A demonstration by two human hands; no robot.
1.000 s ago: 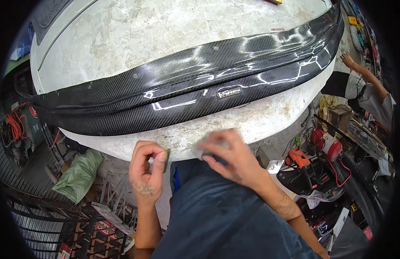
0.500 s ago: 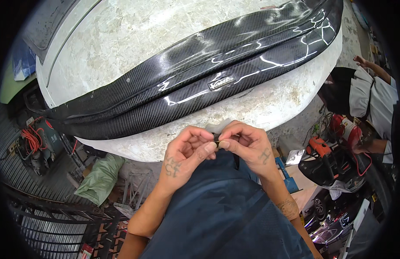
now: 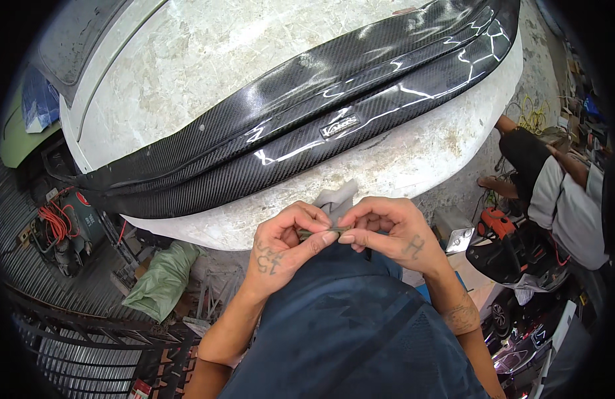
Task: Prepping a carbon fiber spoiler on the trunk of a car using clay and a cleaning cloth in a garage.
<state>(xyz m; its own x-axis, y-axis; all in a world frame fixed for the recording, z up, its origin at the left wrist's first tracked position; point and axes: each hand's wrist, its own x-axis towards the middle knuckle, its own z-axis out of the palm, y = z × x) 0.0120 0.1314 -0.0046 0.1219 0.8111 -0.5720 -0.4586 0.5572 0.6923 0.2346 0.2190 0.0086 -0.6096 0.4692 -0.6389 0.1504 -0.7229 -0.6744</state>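
My left hand (image 3: 287, 241) and my right hand (image 3: 395, 234) meet over the near edge of the table, thumbs and fingertips pinched together. Between them runs a thin greenish strip (image 3: 341, 229), gripped from both sides and largely covered by the fingers; its kind I cannot make out. A crumpled grey piece of cloth or sheet (image 3: 339, 196) sticks up just beyond the fingertips, its lower part hidden behind them. Farther off, a long glossy black carbon-fibre car panel (image 3: 254, 149) with a small badge lies across the table, touched by neither hand.
The worn white table (image 3: 188, 80) has a rounded edge. Green sacking (image 3: 162, 279) and a compressor with a red hose (image 3: 61, 226) are on the left. At right are an orange-black machine (image 3: 497, 226), a metal box (image 3: 453, 226) and another person (image 3: 560, 193) in grey trousers.
My hands have drawn slightly apart, the right one shifting right, and more of the greenish strip shows. The grey piece stands higher. The person at right has moved.
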